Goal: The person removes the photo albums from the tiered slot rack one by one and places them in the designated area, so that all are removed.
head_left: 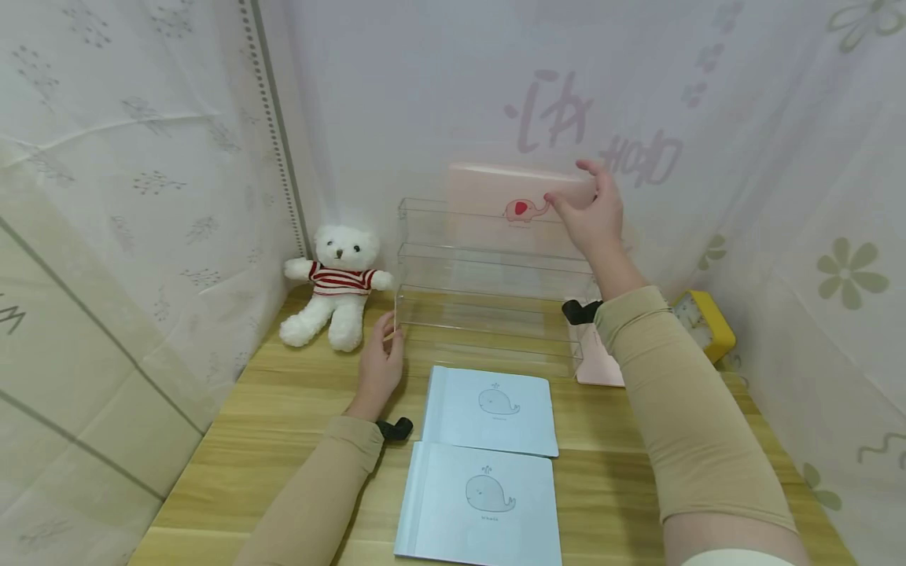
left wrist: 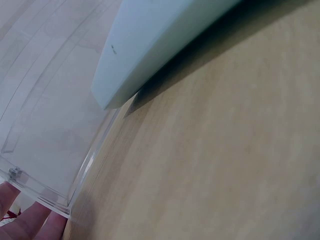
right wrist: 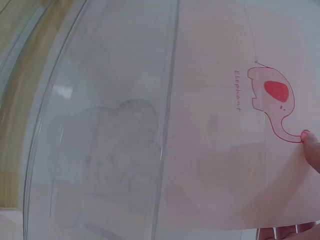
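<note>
A clear acrylic tiered rack [head_left: 488, 314] stands at the back of the table. My left hand [head_left: 379, 369] touches its lower left side; in the left wrist view, fingers [left wrist: 30, 222] lie against the outside of the side panel. A pink booklet [head_left: 481, 196] with a red elephant drawing stands upright in the rack's top tier. My right hand [head_left: 594, 216] grips its right side, thumb on the front by the elephant's trunk, other fingers at the edge. Two light blue whale booklets [head_left: 488, 409] [head_left: 477, 503] lie flat before the rack.
A white teddy bear [head_left: 340, 283] in a striped top sits left of the rack. Another pink item [head_left: 598, 362] lies by its right side, partly hidden by my sleeve. A yellow clock [head_left: 710, 326] stands at the right back. Patterned curtains [head_left: 163, 189] surround the table.
</note>
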`<state>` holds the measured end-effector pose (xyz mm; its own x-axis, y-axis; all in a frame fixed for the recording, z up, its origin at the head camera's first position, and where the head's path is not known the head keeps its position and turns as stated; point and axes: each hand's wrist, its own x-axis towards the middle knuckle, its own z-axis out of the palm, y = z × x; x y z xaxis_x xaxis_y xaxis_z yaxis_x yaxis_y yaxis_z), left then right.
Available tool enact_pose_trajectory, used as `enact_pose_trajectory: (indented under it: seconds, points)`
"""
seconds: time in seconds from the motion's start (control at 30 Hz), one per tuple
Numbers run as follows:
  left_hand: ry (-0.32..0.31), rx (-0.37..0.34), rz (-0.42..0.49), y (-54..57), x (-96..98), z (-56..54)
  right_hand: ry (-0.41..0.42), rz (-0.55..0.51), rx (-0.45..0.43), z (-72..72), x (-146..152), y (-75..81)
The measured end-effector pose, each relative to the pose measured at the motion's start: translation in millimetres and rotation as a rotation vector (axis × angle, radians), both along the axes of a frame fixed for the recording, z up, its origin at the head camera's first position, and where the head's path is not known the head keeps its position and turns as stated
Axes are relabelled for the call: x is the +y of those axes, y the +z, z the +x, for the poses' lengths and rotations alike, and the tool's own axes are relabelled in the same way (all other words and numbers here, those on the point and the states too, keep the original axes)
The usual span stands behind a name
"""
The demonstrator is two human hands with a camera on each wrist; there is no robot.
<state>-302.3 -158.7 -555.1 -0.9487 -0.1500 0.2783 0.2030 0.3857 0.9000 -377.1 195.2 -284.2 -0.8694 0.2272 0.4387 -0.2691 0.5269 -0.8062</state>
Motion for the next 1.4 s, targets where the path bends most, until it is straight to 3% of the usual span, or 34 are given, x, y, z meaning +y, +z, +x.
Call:
enact_pose_trajectory:
  seconds: [0.23,0.5,0.7,0.93,1.1,1.27,1.4]
  points:
    - [0.005,0.026,0.004,2.6,0.9,-0.6,-0.030,0.006,-0.010,-0.6,-8,-2.4]
    - [0.009,0.033,-0.001,1.9,1.5,-3.1,-0.105,-0.172,0.057,-4.5,-19,-6.2]
    - [0.011,0.020,-0.024,-0.6,4.6,-0.8,-0.148,-0.291,0.141,2.0,-23,-6.1]
    - [0.002,0.023,-0.039,-0.9,6.6,1.6,-0.159,-0.426,0.362,20.1,-26,7.8]
    - [0.014,0.045,-0.041,-0.2,4.9,0.5,-0.113,-0.515,0.475,38.2,-28,15.2]
    - [0.012,0.038,-0.029,-0.9,1.7,-0.1,-0.042,-0.521,0.617,59.0,-27,9.8]
    - [0.013,0.035,-0.015,-0.3,-1.5,0.2,-0.029,-0.494,0.621,75.1,-23,-4.7]
